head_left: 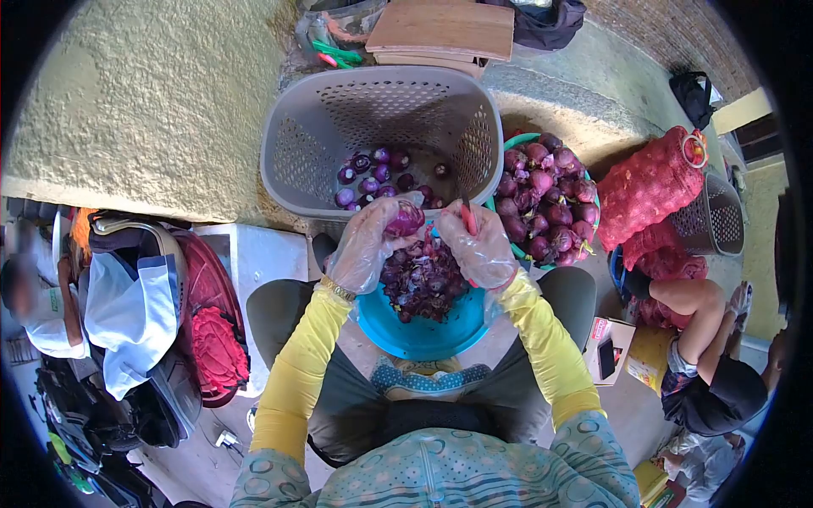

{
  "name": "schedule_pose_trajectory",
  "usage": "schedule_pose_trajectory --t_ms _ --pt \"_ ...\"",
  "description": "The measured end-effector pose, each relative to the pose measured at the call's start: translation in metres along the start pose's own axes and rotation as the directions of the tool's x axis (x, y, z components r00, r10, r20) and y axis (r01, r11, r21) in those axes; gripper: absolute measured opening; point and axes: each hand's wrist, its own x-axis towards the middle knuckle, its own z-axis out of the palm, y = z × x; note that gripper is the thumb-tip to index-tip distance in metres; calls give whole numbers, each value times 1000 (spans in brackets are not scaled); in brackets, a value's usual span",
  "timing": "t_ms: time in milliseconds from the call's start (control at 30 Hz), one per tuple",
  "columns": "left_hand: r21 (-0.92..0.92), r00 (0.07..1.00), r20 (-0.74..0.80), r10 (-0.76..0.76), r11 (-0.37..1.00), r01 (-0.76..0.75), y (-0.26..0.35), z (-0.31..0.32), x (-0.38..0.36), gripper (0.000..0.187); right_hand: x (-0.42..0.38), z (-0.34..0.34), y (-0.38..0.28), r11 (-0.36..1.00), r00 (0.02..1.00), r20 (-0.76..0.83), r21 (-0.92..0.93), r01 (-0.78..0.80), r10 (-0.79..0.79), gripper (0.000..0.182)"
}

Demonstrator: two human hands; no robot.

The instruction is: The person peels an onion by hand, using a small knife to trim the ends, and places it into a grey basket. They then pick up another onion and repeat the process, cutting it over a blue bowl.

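Observation:
My left hand [369, 244], in a clear plastic glove, is closed around a red onion [406, 220]. Also gloved, my right hand [479, 247] grips a small knife [469, 219] by its red handle, with the dark blade pointing up and away from me. The knife is a short way right of the onion. Beneath both hands, a blue basin [398, 337] between my knees holds a heap of purple onion skins [425, 279]. Just beyond stands a grey perforated basket [381, 206] with several peeled onions [383, 173] on its bottom.
A green-rimmed basket [522, 138] heaped with unpeeled red onions [542, 199] stands right of the grey one. Red mesh sacks [650, 188] lie farther right, near a seated person's legs [696, 317]. A phone [606, 358] rests on a box. A white box [271, 275] and bags are at left.

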Motion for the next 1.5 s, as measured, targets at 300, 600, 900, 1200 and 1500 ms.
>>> schedule_pose_trajectory --t_ms 300,600,900,1200,1500 --pt "-244 975 68 212 951 -190 18 -18 2 70 -20 -10 5 969 889 427 -239 -67 166 25" --pt "-285 994 6 105 953 -99 8 -23 4 64 -20 -11 -5 922 906 400 -386 29 139 23" --pt "67 993 83 82 994 -87 3 -4 -1 51 -16 7 -5 999 986 164 20 35 -37 28" --pt "44 993 115 -41 998 36 -9 -1 -3 43 -7 11 9 983 977 128 -37 179 -173 18" --pt "209 998 21 59 976 -62 -14 -2 0 36 -7 7 5 837 974 155 -500 224 -168 24"
